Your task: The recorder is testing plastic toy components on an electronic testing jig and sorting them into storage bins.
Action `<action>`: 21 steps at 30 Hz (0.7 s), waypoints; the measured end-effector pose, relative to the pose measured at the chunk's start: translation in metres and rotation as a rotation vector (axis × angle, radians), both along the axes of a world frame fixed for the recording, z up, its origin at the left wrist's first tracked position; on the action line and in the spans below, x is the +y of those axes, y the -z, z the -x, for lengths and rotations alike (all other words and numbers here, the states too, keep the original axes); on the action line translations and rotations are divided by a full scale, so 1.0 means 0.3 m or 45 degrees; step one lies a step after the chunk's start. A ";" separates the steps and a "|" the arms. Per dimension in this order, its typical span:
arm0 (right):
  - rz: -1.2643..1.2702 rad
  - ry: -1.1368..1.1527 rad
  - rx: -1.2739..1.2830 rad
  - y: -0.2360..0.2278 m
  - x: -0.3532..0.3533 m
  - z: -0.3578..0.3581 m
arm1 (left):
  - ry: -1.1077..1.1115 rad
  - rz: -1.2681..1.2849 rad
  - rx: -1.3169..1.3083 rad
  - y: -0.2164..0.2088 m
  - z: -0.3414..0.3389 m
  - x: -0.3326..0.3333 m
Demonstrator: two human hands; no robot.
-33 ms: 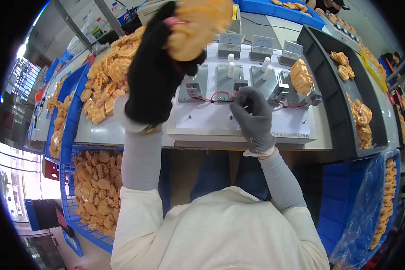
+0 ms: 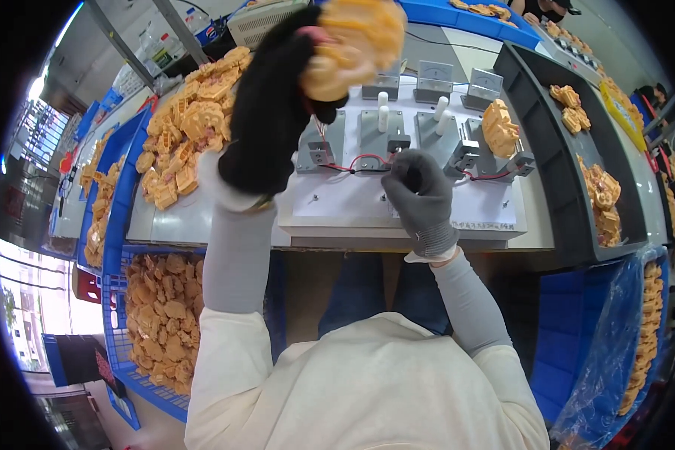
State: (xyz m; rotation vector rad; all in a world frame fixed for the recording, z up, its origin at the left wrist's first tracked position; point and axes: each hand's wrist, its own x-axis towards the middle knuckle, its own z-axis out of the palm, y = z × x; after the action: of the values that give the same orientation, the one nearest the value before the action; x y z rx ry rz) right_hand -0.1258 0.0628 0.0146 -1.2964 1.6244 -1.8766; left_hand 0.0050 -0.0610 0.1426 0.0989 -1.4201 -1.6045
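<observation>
My left hand [image 2: 274, 112], in a black glove, is raised over the left part of the test fixture [image 2: 330, 206]. It grips an orange moulded plastic part [image 2: 352, 52] with a pink spot near the thumb; the part is slightly blurred. In a grey glove, my right hand [image 2: 421, 191] is closed, fingers curled, at the front of the fixture beside a small metal block [image 2: 399, 142] with red wires. Whatever its fingertips hold, if anything, is hidden. Another orange part [image 2: 500, 129] stands on the fixture's right station, and white pegs [image 2: 383, 118] rise from the middle stations.
Orange parts are heaped [image 2: 195, 127] on the table at left. A blue basket [image 2: 116, 315] of parts stands below. At right is a dark grey tray [image 2: 532, 112] with several parts. Panel meters [image 2: 433, 79] line the fixture's back. Another person [image 2: 551, 11] is at the far right.
My left hand has shifted a little to the right with the orange part still in its grip. My right hand stays nearly in place.
</observation>
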 end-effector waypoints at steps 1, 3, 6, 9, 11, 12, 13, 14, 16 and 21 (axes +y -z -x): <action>0.021 -0.036 -0.067 0.001 0.010 -0.001 | -0.088 0.127 -0.280 -0.021 0.034 -0.008; 0.060 -0.088 -0.141 0.011 0.013 0.002 | -0.342 0.563 -0.477 0.044 0.155 -0.060; 0.105 -0.111 -0.180 0.010 0.015 0.002 | -0.648 1.240 -0.605 0.122 0.258 -0.101; 0.080 -0.117 -0.158 0.021 0.013 0.016 | -0.759 1.245 -0.911 0.172 0.302 -0.096; 0.102 -0.114 -0.140 0.028 0.011 0.023 | -0.716 1.279 -0.937 0.169 0.311 -0.092; 0.123 -0.119 -0.113 0.031 0.010 0.025 | -0.684 1.308 -0.960 0.167 0.315 -0.091; 0.118 -0.121 -0.121 0.027 0.009 0.024 | -0.680 1.305 -0.970 0.159 0.312 -0.078; 0.109 -0.117 -0.119 0.019 0.010 0.023 | -0.700 1.330 -1.015 0.149 0.307 -0.059; 0.095 -0.112 -0.121 0.013 0.011 0.021 | -0.714 1.352 -1.066 0.134 0.302 -0.047; 0.080 -0.144 -0.123 0.007 0.015 0.020 | -0.551 1.281 -1.063 0.089 0.282 -0.107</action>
State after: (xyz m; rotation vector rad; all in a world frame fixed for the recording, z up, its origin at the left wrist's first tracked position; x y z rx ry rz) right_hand -0.1318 0.0672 0.0125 -1.2740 1.4243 -1.9048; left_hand -0.0796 -0.0933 0.1158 0.4756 -2.4750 -0.3364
